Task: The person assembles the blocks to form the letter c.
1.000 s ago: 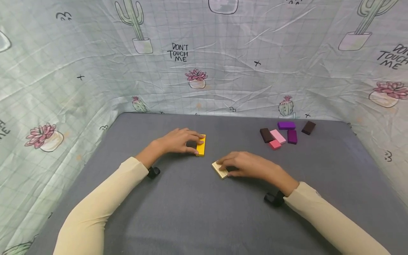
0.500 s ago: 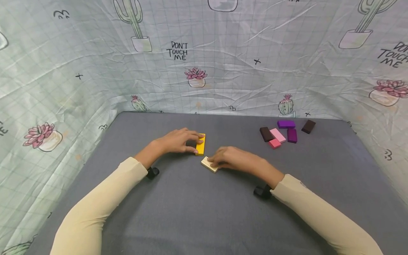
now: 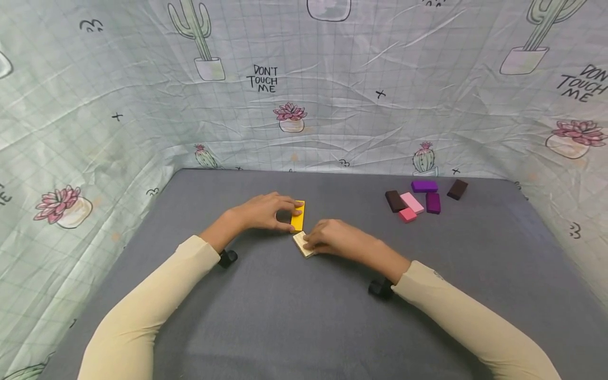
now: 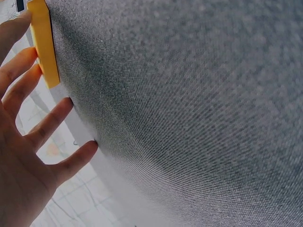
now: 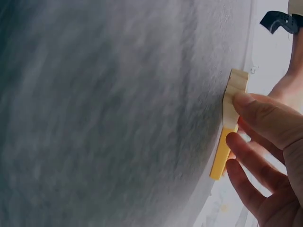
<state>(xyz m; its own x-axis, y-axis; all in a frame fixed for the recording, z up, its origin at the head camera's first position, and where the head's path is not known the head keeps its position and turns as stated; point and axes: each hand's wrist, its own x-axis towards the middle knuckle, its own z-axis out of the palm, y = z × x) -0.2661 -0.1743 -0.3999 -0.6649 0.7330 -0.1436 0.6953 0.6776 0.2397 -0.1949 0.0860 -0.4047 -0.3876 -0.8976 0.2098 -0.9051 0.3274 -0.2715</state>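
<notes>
On the grey tabletop (image 3: 266,295) lies a yellow rectangular block (image 3: 298,217). My left hand (image 3: 266,210) touches it with the thumb near its front end and fingertips on its top; in the left wrist view the fingers are spread and fairly straight against the yellow block (image 4: 43,45). My right hand (image 3: 339,237) pinches a pale wooden block (image 3: 301,245) between thumb and fingers, just in front of the yellow one. Seen from the right wrist, the wooden block (image 5: 232,97) meets the end of the yellow block (image 5: 220,153), at an angle to it.
At the back right lie two dark brown blocks (image 3: 393,201), one off to the side, two purple blocks (image 3: 425,186), a light pink block (image 3: 412,202) and a coral block (image 3: 407,214). A cactus-print cloth (image 3: 332,132) rises behind the table and along both sides.
My right hand has moved the wooden block left and slightly back, up to the front end of the yellow block, turning it on the way. My left hand and the yellow block stay put.
</notes>
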